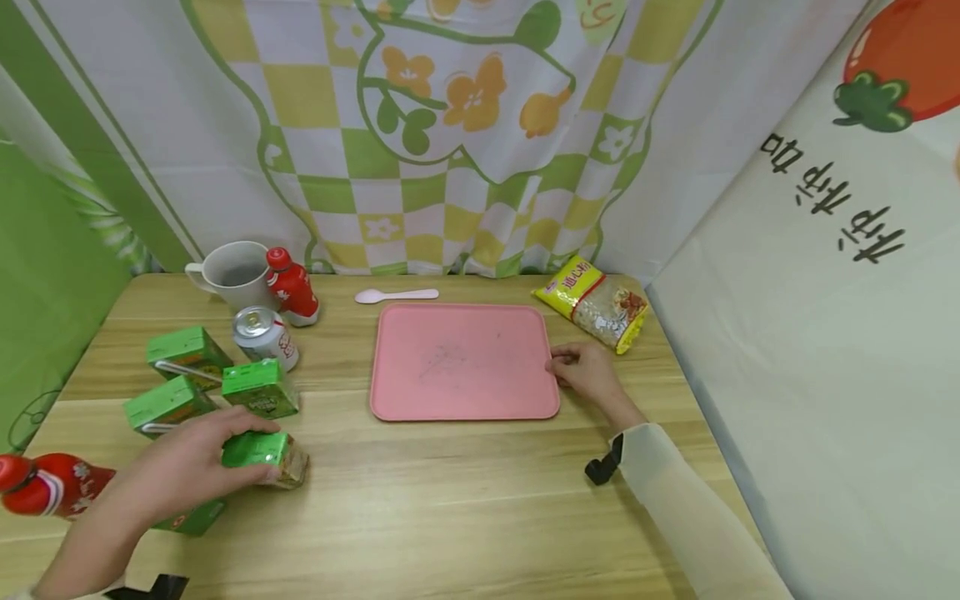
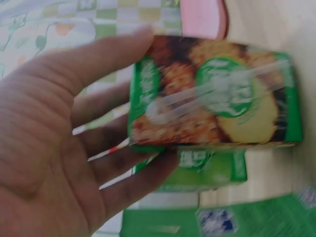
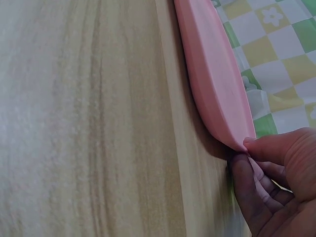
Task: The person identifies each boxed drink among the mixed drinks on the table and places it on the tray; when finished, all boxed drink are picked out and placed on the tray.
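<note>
At the table's left front, my left hand [image 1: 197, 462] holds a green juice box [image 1: 253, 450] between thumb and fingers. In the left wrist view this carton [image 2: 177, 89] shows a brown-and-yellow printed side with a straw in clear wrap. My right hand [image 1: 588, 377] pinches the right rim of a pink tray [image 1: 465, 404]; the right wrist view shows thumb and forefinger at the tray's [image 3: 217, 74] edge. Close to the left hand stand more green juice boxes [image 1: 258, 387], one of them partly hidden beneath the hand. A red bottle [image 1: 63, 485] lies partly behind the left wrist.
Behind the boxes are a silver-white can [image 1: 264, 335], a white mug [image 1: 236, 279] and another red bottle [image 1: 292, 287]. A pink spoon [image 1: 396, 296] lies beyond the tray. At the back right is a yellow food packet [image 1: 596, 304]. Curtains border the table [image 1: 450, 517].
</note>
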A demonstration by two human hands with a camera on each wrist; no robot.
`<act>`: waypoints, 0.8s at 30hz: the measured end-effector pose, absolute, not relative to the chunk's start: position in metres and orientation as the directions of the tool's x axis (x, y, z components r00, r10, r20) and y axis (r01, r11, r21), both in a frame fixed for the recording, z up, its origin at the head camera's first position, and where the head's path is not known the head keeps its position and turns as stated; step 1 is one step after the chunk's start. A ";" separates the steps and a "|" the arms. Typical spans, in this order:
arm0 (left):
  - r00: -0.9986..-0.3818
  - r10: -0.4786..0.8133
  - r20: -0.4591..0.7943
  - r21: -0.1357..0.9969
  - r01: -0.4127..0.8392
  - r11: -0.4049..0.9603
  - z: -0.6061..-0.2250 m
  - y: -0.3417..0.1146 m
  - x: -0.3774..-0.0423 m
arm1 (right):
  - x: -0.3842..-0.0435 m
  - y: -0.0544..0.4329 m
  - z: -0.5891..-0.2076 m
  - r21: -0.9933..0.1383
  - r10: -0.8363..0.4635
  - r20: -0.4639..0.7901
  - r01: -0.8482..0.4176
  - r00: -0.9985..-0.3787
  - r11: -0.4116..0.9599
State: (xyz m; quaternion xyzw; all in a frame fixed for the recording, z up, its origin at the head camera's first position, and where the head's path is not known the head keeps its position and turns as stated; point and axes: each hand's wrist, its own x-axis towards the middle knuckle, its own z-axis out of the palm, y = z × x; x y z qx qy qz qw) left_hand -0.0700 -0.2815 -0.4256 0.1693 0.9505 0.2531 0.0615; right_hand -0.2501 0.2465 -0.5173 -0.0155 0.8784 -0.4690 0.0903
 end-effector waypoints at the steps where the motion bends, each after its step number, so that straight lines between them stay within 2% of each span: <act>1: -0.942 0.334 -0.030 0.500 0.275 0.821 -0.426 -0.279 -0.070 | -0.250 0.246 -0.518 -0.828 -0.111 -0.148 0.061 -0.983 0.557; 4: -0.952 0.304 -0.022 0.493 0.254 0.832 -0.427 -0.274 -0.068 | -0.251 0.246 -0.518 -0.829 -0.109 -0.161 0.074 -0.981 0.555; 13: -0.949 0.303 0.084 0.460 0.307 0.833 -0.431 -0.272 -0.066 | -0.250 0.247 -0.520 -0.840 -0.101 -0.160 0.082 -0.982 0.537; 24: -0.957 0.262 0.125 0.541 0.287 0.791 -0.426 -0.254 -0.069 | -0.250 0.248 -0.521 -0.844 -0.113 -0.150 0.068 -0.982 0.532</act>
